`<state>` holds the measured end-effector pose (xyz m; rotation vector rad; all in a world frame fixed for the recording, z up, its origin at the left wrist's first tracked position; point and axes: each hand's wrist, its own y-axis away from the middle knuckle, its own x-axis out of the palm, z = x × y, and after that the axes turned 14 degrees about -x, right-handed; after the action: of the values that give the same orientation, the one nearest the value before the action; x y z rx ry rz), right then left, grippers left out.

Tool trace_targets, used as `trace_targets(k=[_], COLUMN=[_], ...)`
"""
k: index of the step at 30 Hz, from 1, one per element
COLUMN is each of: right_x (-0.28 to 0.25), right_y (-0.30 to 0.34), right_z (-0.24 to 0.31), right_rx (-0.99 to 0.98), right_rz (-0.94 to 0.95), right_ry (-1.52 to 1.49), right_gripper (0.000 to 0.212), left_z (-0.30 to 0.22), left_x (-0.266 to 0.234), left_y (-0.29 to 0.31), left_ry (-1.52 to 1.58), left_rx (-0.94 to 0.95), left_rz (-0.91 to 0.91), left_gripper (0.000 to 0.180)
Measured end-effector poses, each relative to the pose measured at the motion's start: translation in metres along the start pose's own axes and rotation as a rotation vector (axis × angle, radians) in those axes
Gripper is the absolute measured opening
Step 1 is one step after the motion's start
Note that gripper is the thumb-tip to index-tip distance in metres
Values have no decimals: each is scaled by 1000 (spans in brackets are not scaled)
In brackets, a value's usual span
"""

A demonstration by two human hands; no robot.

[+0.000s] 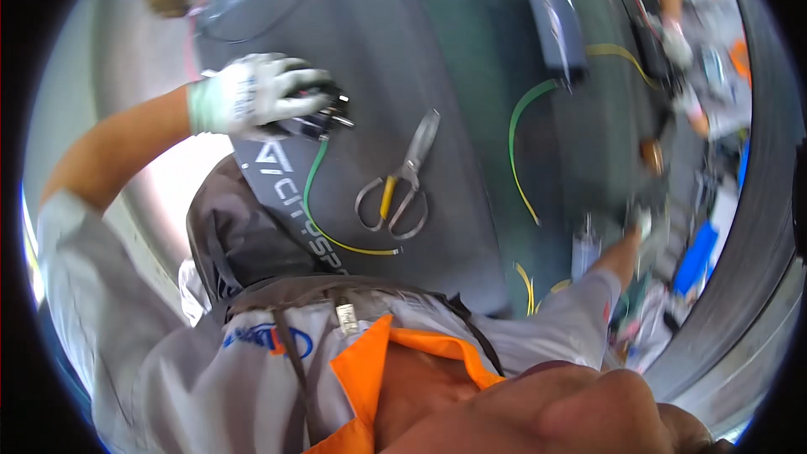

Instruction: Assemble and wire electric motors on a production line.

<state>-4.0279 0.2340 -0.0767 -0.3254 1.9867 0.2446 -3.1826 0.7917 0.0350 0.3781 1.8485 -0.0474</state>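
My left hand (273, 94), in a white glove with a green cuff, is closed over a dark block-shaped part (313, 124) with bright metal ends. A green-and-yellow wire (313, 212) trails from that part across the dark mat. Scissors (407, 181) with metal loops and a yellow wrap on one handle lie right of it, untouched. My right hand (643, 223), stretched far to the right, is gloved and smeared by motion, so its fingers do not show clearly. Close to the right wrist stands a grey block-shaped part (586, 252) with a metal tip.
A larger grey block (558, 29) with a metal rod and a green-yellow wire (514, 134) lies on the green-grey surface. At upper right, a co-worker's gloved hands (677, 46) are at a black part (649, 50). A blue object (696, 258) lies among clutter at the right edge.
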Motion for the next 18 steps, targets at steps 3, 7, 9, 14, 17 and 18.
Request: trace_targets(k=[3, 7, 9, 14, 17, 18], right_x=[-3, -10, 11, 49, 19, 17], right_y=[-28, -47, -31, -59, -31, -18], right_z=[79, 83, -30, 53, -9, 3], right_rx=[343, 391, 297, 305, 631, 695], right_rz=[93, 65, -373, -70, -159, -117], right_ry=[-95, -83, 343, -20, -214, -243], right_gripper=[36, 35, 23, 23, 28, 29], left_z=[-20, -35, -4, -36, -16, -19], left_x=[-9, -16, 5, -16, -2, -4], left_y=[16, 14, 7, 13, 14, 13], left_ry=[-45, -32, 7, -56, -35, -52], left_rx=[-128, -199, -101, -175, -92, -97], left_rz=[96, 101, 4, 76, 36, 53], left_gripper=[86, 84, 84, 83, 84, 84])
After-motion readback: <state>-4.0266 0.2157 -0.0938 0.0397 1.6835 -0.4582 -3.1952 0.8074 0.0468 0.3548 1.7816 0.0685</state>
